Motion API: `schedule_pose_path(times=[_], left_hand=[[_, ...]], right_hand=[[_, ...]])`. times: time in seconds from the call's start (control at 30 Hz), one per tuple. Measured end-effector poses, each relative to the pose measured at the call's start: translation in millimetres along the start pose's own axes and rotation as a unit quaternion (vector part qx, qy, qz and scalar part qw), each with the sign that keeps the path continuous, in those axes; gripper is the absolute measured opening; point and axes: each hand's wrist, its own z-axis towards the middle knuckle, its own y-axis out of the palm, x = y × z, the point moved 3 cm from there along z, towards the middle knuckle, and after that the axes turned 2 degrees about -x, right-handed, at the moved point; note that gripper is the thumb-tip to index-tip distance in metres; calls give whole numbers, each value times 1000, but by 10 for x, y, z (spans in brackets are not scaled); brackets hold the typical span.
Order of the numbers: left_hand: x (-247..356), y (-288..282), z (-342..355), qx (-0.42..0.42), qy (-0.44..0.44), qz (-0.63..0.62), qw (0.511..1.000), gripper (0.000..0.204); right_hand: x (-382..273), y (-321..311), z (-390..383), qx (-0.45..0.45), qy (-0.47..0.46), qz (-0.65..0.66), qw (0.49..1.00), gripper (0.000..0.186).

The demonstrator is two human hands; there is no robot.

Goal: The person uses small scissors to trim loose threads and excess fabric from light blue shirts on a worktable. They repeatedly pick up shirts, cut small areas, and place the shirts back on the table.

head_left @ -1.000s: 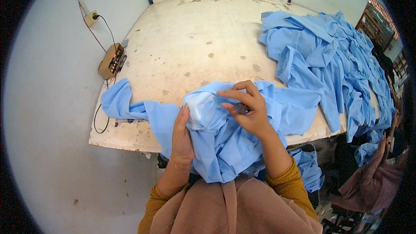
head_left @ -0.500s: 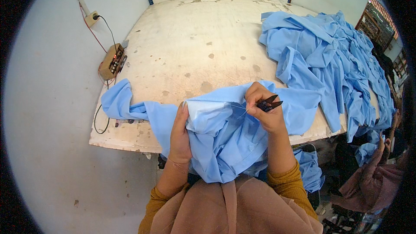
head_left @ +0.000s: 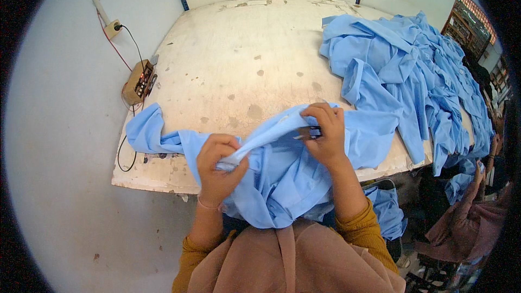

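Observation:
A light-blue garment [head_left: 277,184] is bunched over the table's near edge in front of me, one sleeve-like part lying out to the left. My left hand [head_left: 216,169] is closed on the folded band at its left end. My right hand [head_left: 324,129] pinches the same band higher up on the right, with small dark snips [head_left: 311,131] in that hand, partly hidden by the fingers. The band runs taut and slanted between both hands.
A pale scuffed table [head_left: 228,49] carries a heap of blue garments [head_left: 391,65] at right. A small brown box with wires [head_left: 138,81] sits at left below a socket [head_left: 113,28]. Another person [head_left: 467,220] works at lower right, near a container of blue cloth [head_left: 385,211].
My left hand has shifted left and curled over the band. My right hand has turned and now grips the band, which has been lifted. The snips are less visible than half a second ago.

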Motion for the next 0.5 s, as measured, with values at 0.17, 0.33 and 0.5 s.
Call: schedule_pose_path(times=[0.17, 0.33, 0.5], left_hand=[[-204, -210, 20, 65, 154, 322, 932, 20], [-261, -87, 174, -144, 10, 185, 972, 23], [-220, -214, 25, -44, 32, 384, 922, 26]], right_hand=[[-88, -147, -118, 45, -91, -36, 994, 29], [-79, -93, -241, 13, -68, -44, 997, 33], [-146, -55, -265, -1, -80, -40, 996, 33]])
